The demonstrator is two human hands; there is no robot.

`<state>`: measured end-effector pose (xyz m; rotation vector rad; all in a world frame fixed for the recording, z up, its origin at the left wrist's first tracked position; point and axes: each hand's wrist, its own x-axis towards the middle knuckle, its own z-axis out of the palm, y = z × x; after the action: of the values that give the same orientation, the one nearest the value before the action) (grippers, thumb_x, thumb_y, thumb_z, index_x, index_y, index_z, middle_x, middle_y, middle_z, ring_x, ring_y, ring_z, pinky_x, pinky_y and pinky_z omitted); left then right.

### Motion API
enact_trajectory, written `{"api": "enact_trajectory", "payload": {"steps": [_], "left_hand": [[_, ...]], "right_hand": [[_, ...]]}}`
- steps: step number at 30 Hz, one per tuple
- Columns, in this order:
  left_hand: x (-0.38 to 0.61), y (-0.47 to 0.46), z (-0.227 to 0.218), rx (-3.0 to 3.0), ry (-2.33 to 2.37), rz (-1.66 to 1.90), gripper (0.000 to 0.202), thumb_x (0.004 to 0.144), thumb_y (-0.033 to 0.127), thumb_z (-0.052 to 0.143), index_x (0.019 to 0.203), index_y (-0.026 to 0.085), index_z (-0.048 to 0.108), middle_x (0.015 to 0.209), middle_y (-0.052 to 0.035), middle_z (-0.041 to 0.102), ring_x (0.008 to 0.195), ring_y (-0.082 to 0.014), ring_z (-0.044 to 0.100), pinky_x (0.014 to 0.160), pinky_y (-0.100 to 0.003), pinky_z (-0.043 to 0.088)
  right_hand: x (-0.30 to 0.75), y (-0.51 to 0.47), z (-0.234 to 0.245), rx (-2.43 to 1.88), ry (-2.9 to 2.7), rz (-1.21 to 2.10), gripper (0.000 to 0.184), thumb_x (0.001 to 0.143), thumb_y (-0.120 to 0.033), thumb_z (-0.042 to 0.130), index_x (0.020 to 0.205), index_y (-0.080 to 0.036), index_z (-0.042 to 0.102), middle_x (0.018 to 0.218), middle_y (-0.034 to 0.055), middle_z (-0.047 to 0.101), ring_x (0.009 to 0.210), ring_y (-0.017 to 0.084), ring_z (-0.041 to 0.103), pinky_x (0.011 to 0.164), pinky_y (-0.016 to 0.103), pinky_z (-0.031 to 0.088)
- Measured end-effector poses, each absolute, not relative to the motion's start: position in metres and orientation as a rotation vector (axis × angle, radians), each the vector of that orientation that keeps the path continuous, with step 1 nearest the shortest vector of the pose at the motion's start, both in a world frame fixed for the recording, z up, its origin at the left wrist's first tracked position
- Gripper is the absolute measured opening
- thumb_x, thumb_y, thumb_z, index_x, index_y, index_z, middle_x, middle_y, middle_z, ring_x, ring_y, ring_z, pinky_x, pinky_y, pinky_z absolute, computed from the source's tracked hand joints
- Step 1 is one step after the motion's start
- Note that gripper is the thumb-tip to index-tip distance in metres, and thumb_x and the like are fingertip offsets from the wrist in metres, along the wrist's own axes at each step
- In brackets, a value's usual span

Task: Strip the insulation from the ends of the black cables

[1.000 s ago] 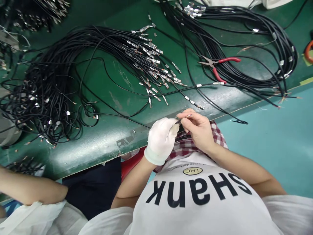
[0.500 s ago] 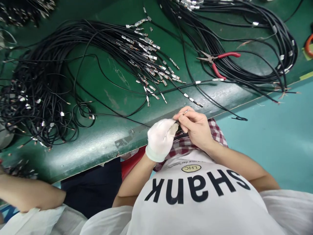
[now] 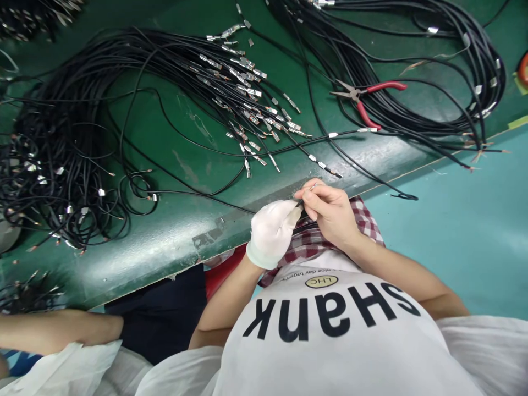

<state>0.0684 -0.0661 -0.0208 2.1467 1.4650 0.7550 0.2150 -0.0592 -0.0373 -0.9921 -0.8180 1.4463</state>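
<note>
At the table (image 3: 165,242) edge, the left hand (image 3: 272,228) pinches one black wire (image 3: 300,204), the right hand (image 3: 330,212) one metal terminal (image 3: 313,187).

Green bench (image 3: 193,181), black wires (image 3: 61,137), red pliers (image 3: 367,96)

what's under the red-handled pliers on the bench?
The red-handled pliers lie across a coil of black cables. Green table shows between strands; whether anything small sits directly beneath the pliers is hidden.
</note>
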Motion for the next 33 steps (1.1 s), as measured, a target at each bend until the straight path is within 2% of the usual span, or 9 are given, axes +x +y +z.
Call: {"api": "enact_trajectory", "payload": {"steps": [2,6,9,12,16,23,33], "left_hand": [[0.066,-0.064,-0.018,2.163,1.444,0.735,0.024,0.099,0.029,0.054,0.093,0.016,0.072,0.087,-0.0043,0.074,0.079,-0.0150,0.068,0.079,-0.025,0.050],[0.058,-0.058,-0.010,2.212,1.399,0.670,0.024,0.099,0.032,0.051,0.100,0.018,0.071,0.093,-0.0042,0.073,0.086,-0.0162,0.067,0.082,-0.026,0.049],[0.056,-0.056,-0.010,2.209,1.417,0.703,0.023,0.099,0.032,0.052,0.099,0.018,0.070,0.093,-0.0043,0.073,0.086,-0.0165,0.066,0.081,-0.027,0.048],[0.060,-0.058,-0.015,2.243,1.419,0.748,0.025,0.100,0.033,0.050,0.096,0.018,0.070,0.089,-0.0045,0.072,0.082,-0.0166,0.065,0.079,-0.027,0.047],[0.065,-0.061,-0.020,2.303,1.409,0.742,0.028,0.101,0.033,0.048,0.091,0.018,0.069,0.081,-0.0039,0.069,0.076,-0.0164,0.062,0.075,-0.028,0.046],[0.062,-0.062,-0.024,2.325,1.336,0.754,0.023,0.099,0.027,0.052,0.085,0.017,0.068,0.080,-0.0040,0.070,0.073,-0.0154,0.061,0.074,-0.028,0.046],[0.055,-0.062,-0.034,2.326,1.306,0.757,0.020,0.097,0.025,0.055,0.089,0.016,0.071,0.083,-0.0049,0.073,0.076,-0.0159,0.064,0.076,-0.027,0.049]], "right_hand": [[0.218,-0.058,-0.035,-0.971,-0.823,1.451,0.031,0.087,-0.031,0.072,0.058,-0.022,0.066,0.062,0.0017,0.057,0.089,0.018,0.062,0.074,0.030,0.048],[0.231,-0.053,-0.028,-1.047,-0.824,1.338,0.016,0.087,-0.037,0.072,0.080,-0.024,0.076,0.084,0.0028,0.064,0.064,0.011,0.052,0.055,0.027,0.042],[0.234,-0.053,-0.027,-1.015,-0.820,1.351,0.017,0.088,-0.039,0.070,0.099,-0.027,0.077,0.094,0.0017,0.062,0.053,0.006,0.043,0.048,0.026,0.036],[0.227,-0.061,-0.031,-0.939,-0.845,1.481,0.023,0.090,-0.037,0.068,0.111,-0.030,0.075,0.097,0.0013,0.058,0.054,0.005,0.045,0.050,0.026,0.037],[0.218,-0.069,-0.037,-0.987,-0.839,1.421,0.022,0.095,-0.040,0.060,0.099,-0.027,0.078,0.094,0.0019,0.059,0.054,0.006,0.044,0.055,0.028,0.039],[0.217,-0.069,-0.036,-1.112,-0.790,1.309,0.024,0.091,-0.041,0.066,0.080,-0.022,0.075,0.082,0.0039,0.063,0.062,0.012,0.050,0.056,0.029,0.040],[0.221,-0.066,-0.041,-1.084,-0.767,1.325,0.022,0.092,-0.038,0.066,0.079,-0.023,0.075,0.069,0.0013,0.061,0.064,0.013,0.051,0.062,0.030,0.040]]}}
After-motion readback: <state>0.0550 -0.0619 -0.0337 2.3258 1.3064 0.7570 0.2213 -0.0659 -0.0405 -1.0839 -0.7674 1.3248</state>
